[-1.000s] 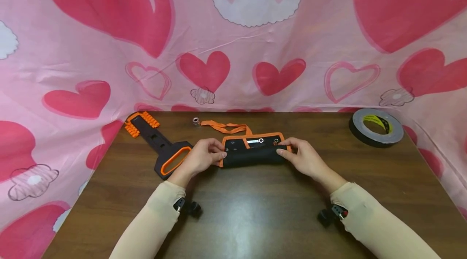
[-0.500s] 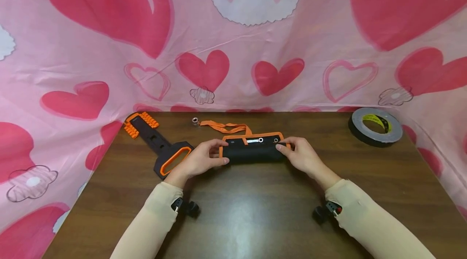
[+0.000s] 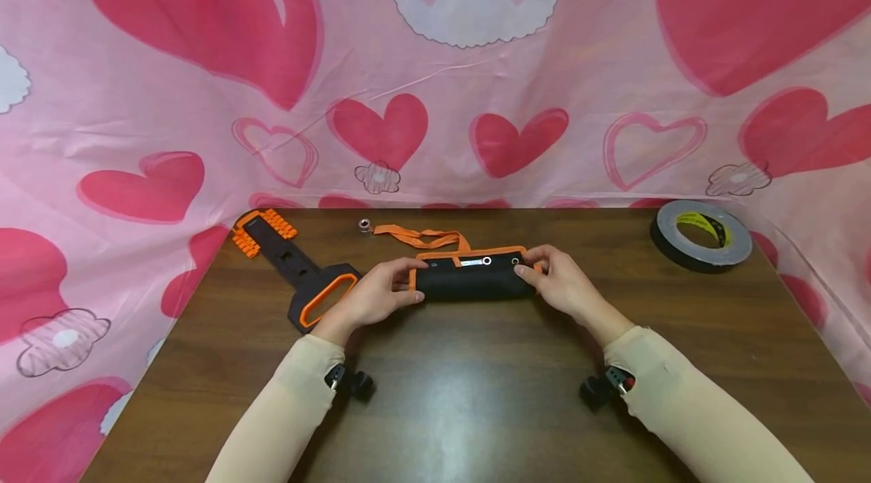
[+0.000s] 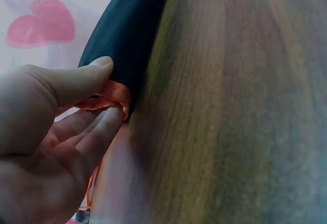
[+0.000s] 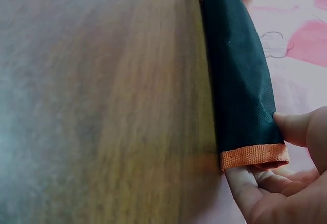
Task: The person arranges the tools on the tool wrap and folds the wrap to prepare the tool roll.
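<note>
A black tool roll [image 3: 469,285] with orange edging lies across the table, its near part rolled over into a thick fold. Along the far strip, a wrench end [image 3: 487,261] shows beside an orange divider. My left hand [image 3: 377,292] grips the left end; in the left wrist view its thumb presses on the black cloth and the fingers [image 4: 104,132] curl under the orange edge. At the other end my right hand [image 3: 568,288] pinches the fold, thumb on the cloth and fingers [image 5: 242,180] below. An orange tie strap [image 3: 422,238] trails from the far edge.
A black tool with an orange-rimmed handle [image 3: 299,279] and ridged orange end lies left, close to my left hand. Beside the strap's tip stands a small metal socket [image 3: 365,226]. A roll of tape [image 3: 736,233] sits at the back right, before a pink heart-printed cloth [image 3: 435,75].
The fold has rolled away from me, covering more of the pocketed strip. My left thumb has shifted from the top of the fold to its near side; the right hand has moved slightly away from me.
</note>
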The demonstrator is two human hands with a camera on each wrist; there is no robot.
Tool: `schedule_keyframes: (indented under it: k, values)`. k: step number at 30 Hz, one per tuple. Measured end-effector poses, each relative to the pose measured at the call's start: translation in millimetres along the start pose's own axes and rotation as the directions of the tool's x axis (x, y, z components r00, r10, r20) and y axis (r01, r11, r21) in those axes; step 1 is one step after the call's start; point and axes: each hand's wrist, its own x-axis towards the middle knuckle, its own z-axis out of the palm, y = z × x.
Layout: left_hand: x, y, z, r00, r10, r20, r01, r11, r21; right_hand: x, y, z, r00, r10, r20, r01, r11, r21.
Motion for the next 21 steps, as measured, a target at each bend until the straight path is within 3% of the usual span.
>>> schedule_keyframes:
  k: [3, 12, 21]
  values:
    - [1.7, 0.4, 0.2, 1.0, 0.0, -0.018, 0.0, 1.0, 0.023, 2, -1, -2.3, 1.0, 0.021, 0.003, -0.021, 0.999, 0.044]
    - [8.1, 3.7, 0.6, 0.998, -0.007, -0.069, 0.014, 0.995, 0.101, 6, -3, -3.9, 0.999, -0.021, -0.038, 0.022, 0.999, 0.025]
    - [11.4, 6.7, 2.0, 0.995, -0.001, -0.096, 0.004, 1.0, 0.025, 18, -2, -7.5, 0.999, 0.015, -0.042, -0.013, 0.999, 0.049]
